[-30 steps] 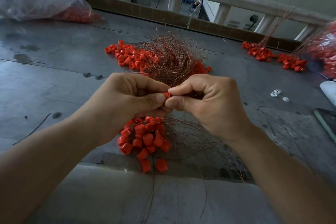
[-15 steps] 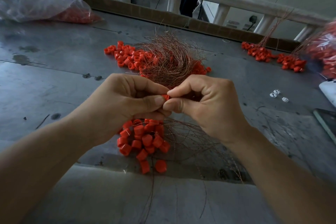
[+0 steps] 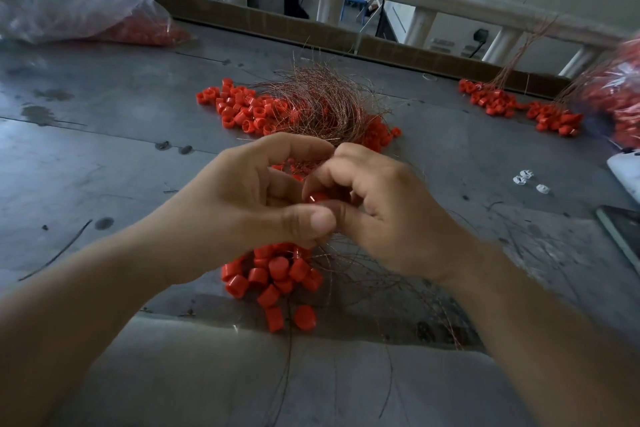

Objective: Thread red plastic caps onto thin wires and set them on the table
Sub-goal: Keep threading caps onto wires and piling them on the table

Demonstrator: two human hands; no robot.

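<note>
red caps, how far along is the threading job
Done, apparently: wired bunches at far right. In hand: left hand and right hand pinch one red cap. Remaining: seemingly loose caps beside the wire tangle, plus a bag of caps at far left.

No readable text, labels, brands or numbers anywhere.
</note>
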